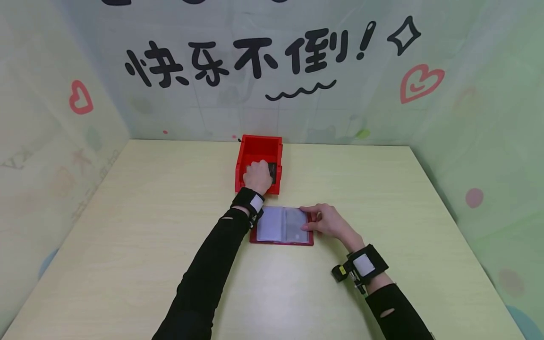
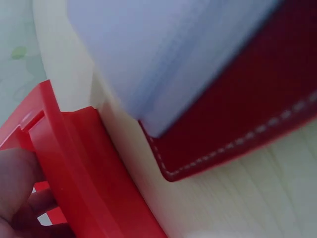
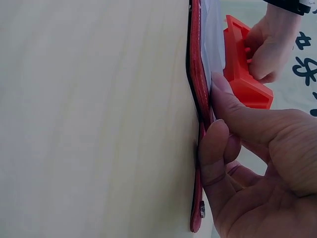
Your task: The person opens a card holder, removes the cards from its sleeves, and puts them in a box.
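Note:
A red card holder (image 1: 282,243) with stitched edges lies open on the table, its clear plastic sleeves (image 1: 270,224) spread out. At its right side my right hand (image 1: 329,221) pinches the edge between thumb and fingers; the right wrist view shows the thumb (image 3: 225,96) against the sleeves. My left hand (image 1: 257,176) reaches into a red plastic bin (image 1: 260,140) behind the card holder. Its fingers (image 2: 42,201) bend down behind the bin's wall, and what they touch or hold is hidden. A dark item (image 1: 272,173) shows in the bin beside this hand.
The pale wooden table (image 1: 140,226) extends to both sides of the card holder. A printed cloth backdrop (image 1: 191,113) rises behind the table and along its sides. The left forearm passes close by the card holder's left edge.

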A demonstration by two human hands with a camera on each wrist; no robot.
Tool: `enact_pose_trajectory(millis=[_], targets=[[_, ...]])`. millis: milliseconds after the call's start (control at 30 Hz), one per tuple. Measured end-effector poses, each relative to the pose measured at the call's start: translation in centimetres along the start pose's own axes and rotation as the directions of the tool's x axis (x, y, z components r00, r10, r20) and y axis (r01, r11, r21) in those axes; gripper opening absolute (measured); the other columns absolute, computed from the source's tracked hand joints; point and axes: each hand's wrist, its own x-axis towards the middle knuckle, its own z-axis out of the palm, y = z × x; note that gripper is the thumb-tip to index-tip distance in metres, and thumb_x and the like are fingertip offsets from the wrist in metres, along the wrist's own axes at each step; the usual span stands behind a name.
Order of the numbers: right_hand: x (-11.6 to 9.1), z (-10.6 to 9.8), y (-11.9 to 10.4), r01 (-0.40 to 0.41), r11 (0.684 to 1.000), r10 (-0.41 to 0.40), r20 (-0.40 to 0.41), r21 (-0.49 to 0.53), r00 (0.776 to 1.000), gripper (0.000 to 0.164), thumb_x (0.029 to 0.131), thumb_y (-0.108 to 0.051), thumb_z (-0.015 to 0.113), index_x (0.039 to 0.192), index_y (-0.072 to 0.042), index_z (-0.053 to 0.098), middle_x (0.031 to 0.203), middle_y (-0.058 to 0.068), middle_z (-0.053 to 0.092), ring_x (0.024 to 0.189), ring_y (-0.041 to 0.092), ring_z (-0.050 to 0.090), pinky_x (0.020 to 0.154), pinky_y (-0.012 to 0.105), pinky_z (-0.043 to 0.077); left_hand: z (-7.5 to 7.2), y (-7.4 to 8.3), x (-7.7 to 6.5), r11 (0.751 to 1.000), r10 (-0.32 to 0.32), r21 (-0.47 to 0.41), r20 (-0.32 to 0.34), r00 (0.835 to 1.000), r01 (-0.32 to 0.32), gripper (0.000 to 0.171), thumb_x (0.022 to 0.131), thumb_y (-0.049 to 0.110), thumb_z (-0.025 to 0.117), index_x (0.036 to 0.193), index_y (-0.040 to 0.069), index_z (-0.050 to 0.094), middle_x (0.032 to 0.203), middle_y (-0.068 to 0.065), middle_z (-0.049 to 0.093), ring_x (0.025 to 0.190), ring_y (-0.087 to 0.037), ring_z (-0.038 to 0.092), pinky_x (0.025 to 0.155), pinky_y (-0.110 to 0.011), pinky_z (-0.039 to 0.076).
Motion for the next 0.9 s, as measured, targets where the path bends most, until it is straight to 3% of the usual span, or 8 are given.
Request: enact_pose_trajectory(millis=[167, 333, 500, 600, 667, 767, 900], targets=[[0.0, 0.1, 0.0, -0.004, 1.000, 0.004, 0.000, 0.006, 1.000, 0.056, 0.085, -0.015, 0.080, 0.137, -0.005, 0.062, 0.079, 0.007, 0.051, 0.058, 0.014, 0.053, 0.053, 0.024, 0.044, -0.2, -0.2, 0.0, 0.997, -0.017, -0.073, 0.032, 0.999, 0.019, 0.025, 0.095, 0.015, 0.064, 0.114, -0.001, 0.063, 0.107, -0.021, 0.069, 0.094, -0.035, 0.065, 0.085, -0.049, 0.060], [0.2, 0.2, 0.1, -0.003, 1.000, 0.003, -0.009, -0.004, 1.000, 0.055, 0.085, -0.015, 0.080, 0.137, -0.005, 0.062, 0.084, 0.008, 0.053, 0.068, 0.016, 0.053, 0.056, 0.025, 0.043, -0.6, -0.7, -0.5, 0.990, -0.005, -0.141, 0.052, 0.999, 0.012, 0.024, 0.095, 0.013, 0.064, 0.115, -0.001, 0.061, 0.106, -0.021, 0.068, 0.089, -0.033, 0.063, 0.083, -0.045, 0.060], [0.2, 0.3, 0.1, 0.004, 1.000, -0.004, -0.021, -0.013, 1.000, 0.055, 0.085, -0.015, 0.080, 0.136, -0.004, 0.062, 0.080, 0.007, 0.052, 0.068, 0.016, 0.053, 0.055, 0.025, 0.044, -1.1, -1.4, -1.9, 0.973, 0.108, -0.200, -0.030, 0.994, -0.112, 0.027, 0.095, 0.008, 0.061, 0.121, -0.001, 0.064, 0.115, -0.020, 0.065, 0.100, -0.032, 0.060, 0.089, -0.044, 0.057], [0.1, 0.3, 0.0, 0.007, 1.000, -0.007, -0.025, -0.012, 1.000, 0.055, 0.086, -0.015, 0.080, 0.136, -0.004, 0.062, 0.080, 0.006, 0.052, 0.069, 0.016, 0.053, 0.055, 0.024, 0.044, -1.3, -1.8, -3.5, 0.948, 0.209, -0.223, -0.091, 0.974, -0.225, 0.029, 0.095, 0.008, 0.062, 0.123, 0.001, 0.065, 0.117, -0.018, 0.063, 0.103, -0.029, 0.058, 0.090, -0.041, 0.056], [0.0, 0.3, -0.1, 0.012, 1.000, -0.012, -0.027, -0.011, 1.000, 0.055, 0.086, -0.015, 0.080, 0.136, -0.003, 0.061, 0.081, 0.007, 0.053, 0.071, 0.017, 0.054, 0.055, 0.024, 0.045, -1.4, -2.1, -4.8, 0.924, 0.272, -0.260, -0.072, 0.960, -0.281, 0.024, 0.095, 0.009, 0.063, 0.118, 0.002, 0.066, 0.107, -0.016, 0.064, 0.095, -0.027, 0.060, 0.081, -0.037, 0.056], [-0.2, 0.2, -0.4, 0.008, 1.000, -0.008, -0.036, -0.004, 0.999, 0.054, 0.085, -0.016, 0.080, 0.135, -0.004, 0.062, 0.085, 0.008, 0.056, 0.076, 0.018, 0.055, 0.057, 0.025, 0.046, -1.1, -2.6, -6.7, 0.889, 0.365, -0.319, 0.059, 0.929, -0.329, 0.020, 0.094, 0.013, 0.069, 0.112, 0.006, 0.068, 0.091, -0.009, 0.065, 0.080, -0.021, 0.060, 0.069, -0.028, 0.053], [-0.3, 0.1, -0.8, -0.016, 1.000, 0.016, -0.035, 0.010, 0.999, 0.052, 0.085, -0.015, 0.081, 0.132, -0.004, 0.063, 0.091, 0.010, 0.058, 0.077, 0.020, 0.057, 0.059, 0.027, 0.050, -0.2, -3.5, -8.3, 0.863, 0.461, -0.347, 0.241, 0.854, -0.367, 0.021, 0.088, 0.016, 0.077, 0.107, 0.008, 0.070, 0.082, -0.004, 0.064, 0.077, -0.016, 0.057, 0.067, -0.023, 0.048]])
